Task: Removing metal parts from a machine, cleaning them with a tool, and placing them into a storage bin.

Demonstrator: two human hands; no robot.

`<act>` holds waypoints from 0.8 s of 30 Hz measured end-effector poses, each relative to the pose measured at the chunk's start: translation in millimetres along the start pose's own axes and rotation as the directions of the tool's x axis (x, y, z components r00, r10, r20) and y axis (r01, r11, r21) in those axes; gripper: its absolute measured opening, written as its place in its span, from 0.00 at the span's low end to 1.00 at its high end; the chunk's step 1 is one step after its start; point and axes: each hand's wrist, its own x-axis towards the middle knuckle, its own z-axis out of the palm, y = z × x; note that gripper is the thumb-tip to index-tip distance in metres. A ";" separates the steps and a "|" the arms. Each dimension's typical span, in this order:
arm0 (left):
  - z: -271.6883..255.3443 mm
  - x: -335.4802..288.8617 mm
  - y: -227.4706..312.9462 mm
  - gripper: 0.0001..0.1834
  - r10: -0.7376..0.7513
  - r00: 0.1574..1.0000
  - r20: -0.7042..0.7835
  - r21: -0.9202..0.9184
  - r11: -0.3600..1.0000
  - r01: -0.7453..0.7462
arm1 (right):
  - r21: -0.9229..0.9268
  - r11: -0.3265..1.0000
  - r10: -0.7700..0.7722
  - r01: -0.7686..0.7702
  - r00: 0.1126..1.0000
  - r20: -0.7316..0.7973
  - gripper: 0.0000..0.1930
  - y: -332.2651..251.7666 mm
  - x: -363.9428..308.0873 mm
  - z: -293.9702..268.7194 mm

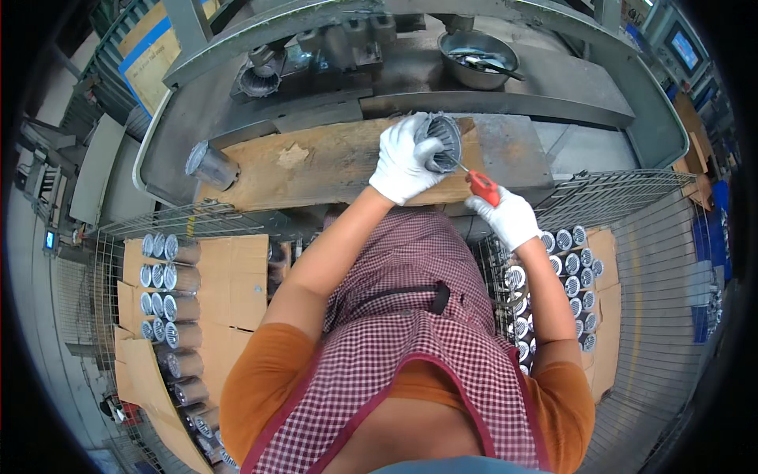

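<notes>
My left hand (403,160), in a white glove, grips a grey ribbed metal cylinder (448,141) over the bench, its open end tilted toward my right. In my gloved right hand (509,220) is a red-handled tool (483,188) with a thin metal shaft. The shaft's tip reaches the cylinder's rim; whether it touches cannot be made out. A similar metal cylinder (213,166) lies at the left end of the bench, well apart from both hands.
Brown cardboard (332,154) covers the bench. Behind it stand a metal bowl (478,73) holding tools and another ribbed part (259,79). Wire baskets flank me, the left with rows of cylinders (183,279) on cardboard, the right (632,237) also holding several.
</notes>
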 end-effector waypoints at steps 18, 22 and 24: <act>-28.6 -16.9 -17.5 0.37 -0.388 0.921 0.041 -0.099 0.915 0.390 | 0.244 0.965 0.008 0.099 0.916 -0.400 0.28 28.4 19.9 -40.0; -55.7 -43.4 -57.5 0.42 -0.653 0.746 0.130 -0.275 0.699 0.660 | 0.433 0.881 0.227 0.189 0.635 -0.738 0.27 95.9 42.5 -113.9; -72.9 -52.7 -67.9 0.43 -0.683 0.714 0.155 -0.366 0.632 0.684 | 0.489 0.842 0.344 0.228 0.472 -0.812 0.26 137.2 57.0 -133.9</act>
